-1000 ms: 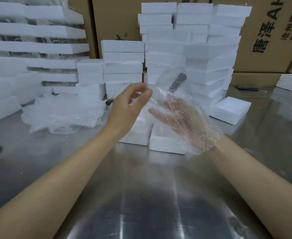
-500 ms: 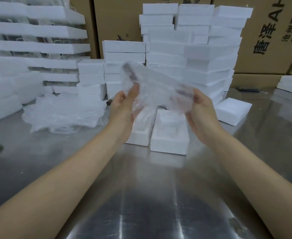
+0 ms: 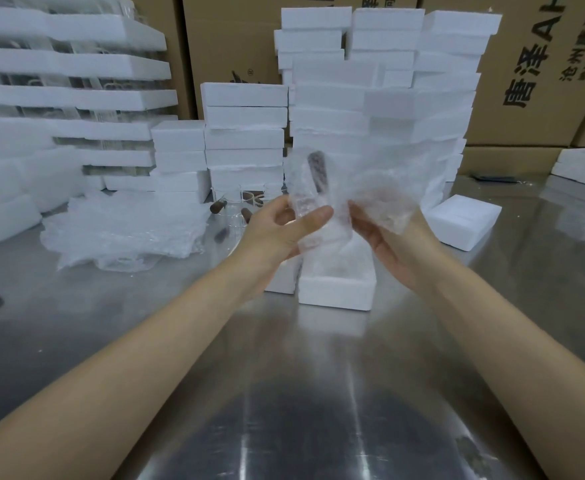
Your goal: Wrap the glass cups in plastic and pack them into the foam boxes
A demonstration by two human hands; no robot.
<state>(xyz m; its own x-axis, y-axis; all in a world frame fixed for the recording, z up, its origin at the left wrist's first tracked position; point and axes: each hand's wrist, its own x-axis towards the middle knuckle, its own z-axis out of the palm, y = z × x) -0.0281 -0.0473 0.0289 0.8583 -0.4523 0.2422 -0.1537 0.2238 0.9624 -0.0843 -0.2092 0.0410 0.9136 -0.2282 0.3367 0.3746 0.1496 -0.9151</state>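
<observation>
Both forearms reach forward over the steel table [image 3: 318,393] and meet at chest height. I read the left hand [image 3: 280,230] as grasping: the thumb lies across the front of the glass cup [image 3: 310,202], the fingers are curled behind it, and the palm is turned inward to the right. The cup is upright, held above the table and already inside bubble wrap [image 3: 381,192], with its dark handle [image 3: 318,169] showing through the plastic at the top. The right hand [image 3: 391,247] is palm-up and tilted toward the left one, its fingers curled into the loose end of the wrap and pinching it just beside the cup. I can't see those fingertips clearly through the plastic. Directly under both hands sits an open foam box [image 3: 336,289], and a second foam piece [image 3: 282,282] touches its left side. On the table further left are a pile of loose wrap [image 3: 121,230] and some bare glass cups [image 3: 234,211] just behind it. Foam box stacks [image 3: 381,98] stand at the back, a single foam block [image 3: 464,220] lies to the right, and cardboard cartons [image 3: 533,81] are behind everything.
</observation>
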